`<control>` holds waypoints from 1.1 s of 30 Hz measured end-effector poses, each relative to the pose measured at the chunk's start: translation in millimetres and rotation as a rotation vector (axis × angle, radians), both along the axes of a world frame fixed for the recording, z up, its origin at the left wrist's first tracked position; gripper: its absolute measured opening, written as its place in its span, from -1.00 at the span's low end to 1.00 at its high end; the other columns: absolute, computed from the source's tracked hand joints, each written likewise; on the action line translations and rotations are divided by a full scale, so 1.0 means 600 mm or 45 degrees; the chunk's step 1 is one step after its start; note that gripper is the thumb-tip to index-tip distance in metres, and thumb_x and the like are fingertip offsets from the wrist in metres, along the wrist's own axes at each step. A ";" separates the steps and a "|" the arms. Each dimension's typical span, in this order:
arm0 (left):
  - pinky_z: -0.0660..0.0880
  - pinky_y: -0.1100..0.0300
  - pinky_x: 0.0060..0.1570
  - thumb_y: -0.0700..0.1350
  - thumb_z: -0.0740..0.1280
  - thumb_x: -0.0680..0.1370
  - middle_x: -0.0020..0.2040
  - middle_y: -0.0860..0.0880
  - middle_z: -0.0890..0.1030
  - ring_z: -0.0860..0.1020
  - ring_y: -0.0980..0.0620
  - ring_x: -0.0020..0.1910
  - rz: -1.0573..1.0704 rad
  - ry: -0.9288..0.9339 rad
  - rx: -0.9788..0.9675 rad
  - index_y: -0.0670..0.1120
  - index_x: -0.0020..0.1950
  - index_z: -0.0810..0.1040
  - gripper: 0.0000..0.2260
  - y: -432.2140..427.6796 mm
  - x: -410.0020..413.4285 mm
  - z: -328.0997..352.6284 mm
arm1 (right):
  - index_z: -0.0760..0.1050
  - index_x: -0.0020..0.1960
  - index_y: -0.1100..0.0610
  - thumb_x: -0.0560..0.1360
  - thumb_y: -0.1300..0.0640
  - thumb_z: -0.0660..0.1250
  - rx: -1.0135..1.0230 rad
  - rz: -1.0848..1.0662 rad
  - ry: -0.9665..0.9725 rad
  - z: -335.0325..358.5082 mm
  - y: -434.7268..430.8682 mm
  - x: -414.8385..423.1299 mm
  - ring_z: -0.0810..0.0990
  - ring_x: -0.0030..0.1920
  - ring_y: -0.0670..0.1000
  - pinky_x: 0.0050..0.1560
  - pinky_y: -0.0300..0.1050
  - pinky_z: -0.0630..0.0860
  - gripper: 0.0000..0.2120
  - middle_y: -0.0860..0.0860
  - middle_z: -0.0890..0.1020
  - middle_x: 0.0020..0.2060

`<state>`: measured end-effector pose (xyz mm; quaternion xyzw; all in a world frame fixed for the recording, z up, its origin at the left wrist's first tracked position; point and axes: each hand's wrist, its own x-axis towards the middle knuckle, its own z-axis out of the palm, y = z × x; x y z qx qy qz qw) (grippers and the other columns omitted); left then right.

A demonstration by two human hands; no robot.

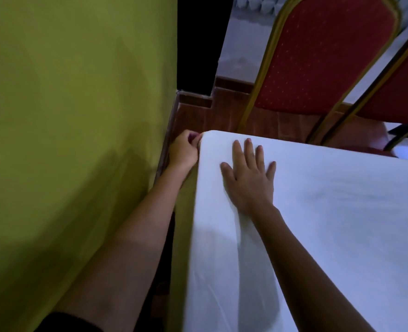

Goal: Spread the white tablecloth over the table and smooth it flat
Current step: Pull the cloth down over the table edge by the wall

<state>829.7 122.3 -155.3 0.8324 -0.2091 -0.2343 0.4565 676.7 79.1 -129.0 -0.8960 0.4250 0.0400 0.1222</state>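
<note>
Both hands are at the far corner of the table. The left hand [186, 149] is curled into a fist at the corner, and its fingers [194, 137] pinch the edge of the white tablecloth [330, 212] right where the cloth bends over the side. The right hand [251, 178] lies just beside it, a bit nearer the person, open and flat with its palm down on the cloth. Its fingers are spread out and point away from the person, toward the far edge.

The tablecloth is under the right hand and covers the whole top that can be seen, running off to the right and back toward the person. It hangs down over the side under the left arm. Soft wrinkles show near the right wrist and along the right arm.

A green wall [66, 140] stands to the left of the left hand, very near the arm. Past both hands, beyond the far edge, is a brown floor [198, 116]. Two red chairs [323, 58] with gold frames stand past the right hand and off to its right. A dark sleeve [68, 323] shows at the top of the left arm.
</note>
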 end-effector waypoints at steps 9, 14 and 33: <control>0.25 0.37 0.05 -0.07 0.03 0.67 0.48 -0.04 0.31 0.37 -0.04 0.38 -0.152 0.282 -0.074 -0.04 0.56 0.03 -0.55 0.126 -0.164 0.046 | -0.12 0.57 0.05 0.63 -0.14 -0.02 0.384 0.144 0.036 0.044 -0.026 -0.040 -0.22 0.55 0.16 0.47 0.29 -0.20 -0.40 0.05 -0.17 0.57; 0.21 0.30 0.25 -0.06 0.01 0.67 0.51 -0.06 0.26 0.27 -0.02 0.45 -0.130 0.200 0.015 -0.10 0.55 0.04 -0.55 0.247 -0.275 0.055 | -0.15 0.57 0.04 0.63 -0.11 -0.05 0.163 0.137 0.066 0.028 0.141 -0.171 -0.19 0.56 0.12 0.48 0.27 -0.16 -0.42 0.04 -0.15 0.57; 0.36 0.22 -0.32 -0.10 0.35 0.54 -0.29 0.03 0.46 0.43 0.08 -0.31 0.237 -0.393 0.072 -0.10 -0.24 0.42 -0.80 0.635 -0.573 0.081 | -0.16 0.58 0.02 0.62 -0.17 -0.16 0.153 0.277 0.024 0.045 0.559 -0.483 -0.24 0.56 0.07 0.46 0.28 -0.24 -0.41 0.00 -0.16 0.57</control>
